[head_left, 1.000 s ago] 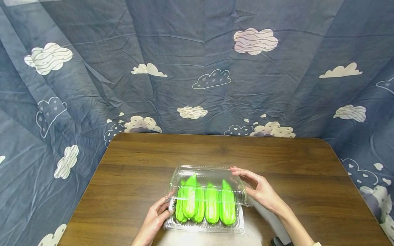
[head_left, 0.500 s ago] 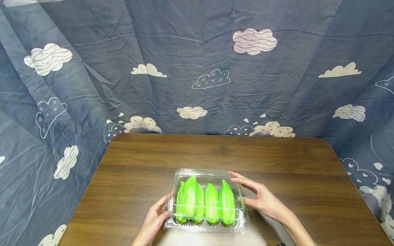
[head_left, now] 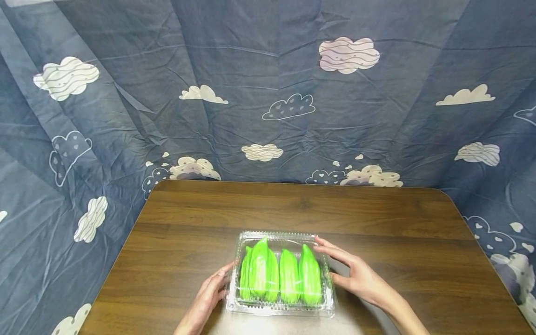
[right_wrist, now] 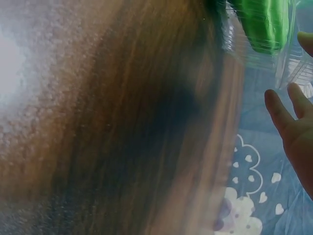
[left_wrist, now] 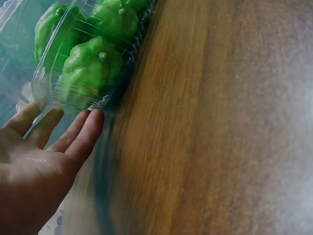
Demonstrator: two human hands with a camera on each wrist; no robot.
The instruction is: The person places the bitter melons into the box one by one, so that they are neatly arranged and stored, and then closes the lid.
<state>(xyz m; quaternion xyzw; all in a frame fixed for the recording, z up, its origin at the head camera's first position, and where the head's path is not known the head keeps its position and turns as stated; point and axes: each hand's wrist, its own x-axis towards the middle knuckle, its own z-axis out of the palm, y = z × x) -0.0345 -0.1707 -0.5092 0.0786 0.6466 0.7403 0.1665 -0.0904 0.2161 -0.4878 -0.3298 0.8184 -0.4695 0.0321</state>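
Note:
A clear plastic clamshell box (head_left: 280, 309) sits near the front of the table with its lid lowered over the base. Inside lie several bright green bitter-gourd-like vegetables (head_left: 289, 277), side by side and partly stacked at the left. My left hand (head_left: 206, 295) is at the box's left side, its fingers fairly straight and fingertips at the wall, as the left wrist view shows with the hand (left_wrist: 49, 147). On the other side, my right hand (head_left: 360, 277) has its extended fingers and thumb at the lid's right edge; part of that hand (right_wrist: 298, 127) appears in the right wrist view.
The brown wooden table (head_left: 180, 223) extends around the box to both sides and behind it. A dark blue cloud-print curtain (head_left: 234, 121) hangs behind the table and along its sides. Bright glare lies on the table's front part.
The box's lid has come down from half raised to lying over the base. My right hand has followed it slightly downward, and my left fingers have loosened from the base's edge.

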